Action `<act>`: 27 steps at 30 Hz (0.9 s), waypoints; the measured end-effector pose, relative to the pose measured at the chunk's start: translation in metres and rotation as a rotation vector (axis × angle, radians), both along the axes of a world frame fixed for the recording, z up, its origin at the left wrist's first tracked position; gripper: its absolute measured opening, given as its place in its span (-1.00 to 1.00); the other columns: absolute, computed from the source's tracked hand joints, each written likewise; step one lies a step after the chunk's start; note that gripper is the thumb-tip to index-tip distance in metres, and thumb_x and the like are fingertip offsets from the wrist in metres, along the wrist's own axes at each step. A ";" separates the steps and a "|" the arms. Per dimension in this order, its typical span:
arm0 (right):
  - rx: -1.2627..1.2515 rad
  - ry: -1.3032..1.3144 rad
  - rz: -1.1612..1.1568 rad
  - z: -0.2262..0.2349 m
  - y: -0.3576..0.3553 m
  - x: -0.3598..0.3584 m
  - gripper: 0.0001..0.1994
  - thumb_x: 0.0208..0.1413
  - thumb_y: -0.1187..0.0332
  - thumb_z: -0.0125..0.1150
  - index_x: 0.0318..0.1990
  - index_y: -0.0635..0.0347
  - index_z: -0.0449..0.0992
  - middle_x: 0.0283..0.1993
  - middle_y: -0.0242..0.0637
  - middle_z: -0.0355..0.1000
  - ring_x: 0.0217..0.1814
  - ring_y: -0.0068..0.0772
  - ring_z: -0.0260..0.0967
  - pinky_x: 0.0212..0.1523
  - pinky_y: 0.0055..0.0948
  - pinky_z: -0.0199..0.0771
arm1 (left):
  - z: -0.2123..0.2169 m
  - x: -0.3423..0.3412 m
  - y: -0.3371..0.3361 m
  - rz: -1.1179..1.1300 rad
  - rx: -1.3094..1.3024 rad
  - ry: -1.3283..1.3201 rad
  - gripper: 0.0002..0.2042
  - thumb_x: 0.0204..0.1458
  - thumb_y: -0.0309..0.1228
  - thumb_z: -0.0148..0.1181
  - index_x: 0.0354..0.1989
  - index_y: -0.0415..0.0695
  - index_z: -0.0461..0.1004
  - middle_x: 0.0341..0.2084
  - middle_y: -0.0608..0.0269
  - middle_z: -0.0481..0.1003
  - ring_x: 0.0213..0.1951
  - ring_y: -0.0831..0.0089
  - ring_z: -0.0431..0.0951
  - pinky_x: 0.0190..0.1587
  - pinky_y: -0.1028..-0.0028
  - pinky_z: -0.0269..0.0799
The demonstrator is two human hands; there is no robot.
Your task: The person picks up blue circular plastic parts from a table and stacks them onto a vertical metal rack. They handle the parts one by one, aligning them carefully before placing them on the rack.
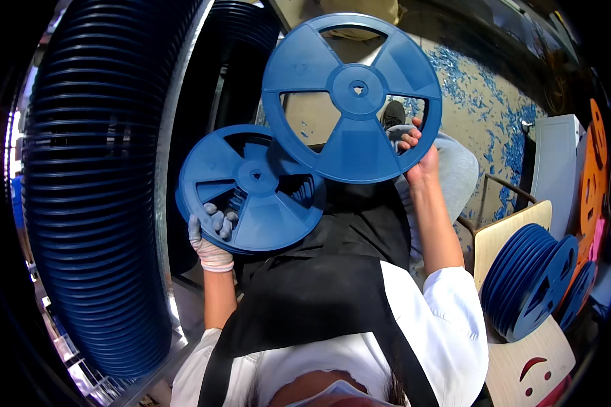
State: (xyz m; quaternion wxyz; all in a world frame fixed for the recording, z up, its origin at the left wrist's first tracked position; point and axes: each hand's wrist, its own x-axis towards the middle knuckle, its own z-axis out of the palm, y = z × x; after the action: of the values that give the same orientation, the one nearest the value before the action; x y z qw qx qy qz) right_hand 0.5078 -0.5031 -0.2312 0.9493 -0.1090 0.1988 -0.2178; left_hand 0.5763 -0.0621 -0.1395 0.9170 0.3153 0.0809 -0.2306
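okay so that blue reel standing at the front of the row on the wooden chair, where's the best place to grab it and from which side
Probably by its upper rim, coming from above. The front reel stands on edge on the wooden chair, leaning against the other blue reels behind it, so only its top edge and front face are free. Its wedge-shaped cutouts would also let fingers hook through from the front, much as the left hand grips its reels.

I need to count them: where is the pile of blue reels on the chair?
In the head view, the blue reel pile leans on the wooden chair at lower right.
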 end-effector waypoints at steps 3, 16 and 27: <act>0.070 -0.028 0.009 -0.005 -0.002 0.000 -0.78 0.23 0.39 -0.08 -0.02 0.24 0.32 -0.49 -0.42 0.23 -0.49 -0.55 0.19 -0.46 -0.54 0.26 | -0.001 0.000 0.000 -0.022 -0.021 -0.009 -0.60 0.12 -0.10 0.05 -0.16 -0.26 0.34 -0.66 0.25 0.25 -0.62 0.37 0.24 -0.13 0.44 0.30; -0.241 0.036 0.007 0.007 -0.013 0.051 -0.73 0.22 0.24 -0.06 -0.11 0.26 0.37 -0.53 -0.40 0.27 -0.54 -0.54 0.18 -0.47 -0.53 0.24 | 0.014 -0.001 -0.012 0.022 0.022 0.087 -0.63 0.06 -0.12 0.08 -0.20 -0.22 0.35 -0.72 0.23 0.30 -0.68 0.35 0.30 -0.05 0.39 0.26; -1.342 0.062 0.227 0.042 0.059 0.256 -0.81 0.22 0.31 0.04 -0.26 0.21 0.52 -0.56 -0.32 0.38 -0.54 -0.60 0.31 -0.48 -0.57 0.32 | 0.020 0.001 -0.025 0.061 0.094 0.072 -0.63 0.09 -0.11 0.06 -0.16 -0.20 0.36 -0.69 0.17 0.40 -0.67 0.28 0.41 -0.05 0.32 0.32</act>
State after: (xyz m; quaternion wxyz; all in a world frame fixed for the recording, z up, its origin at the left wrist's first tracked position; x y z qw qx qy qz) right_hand 0.7639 -0.4441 -0.1892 0.6869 -0.7006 0.0349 -0.1900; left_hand 0.5770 -0.0874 -0.1192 0.9044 0.3468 0.1340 -0.2096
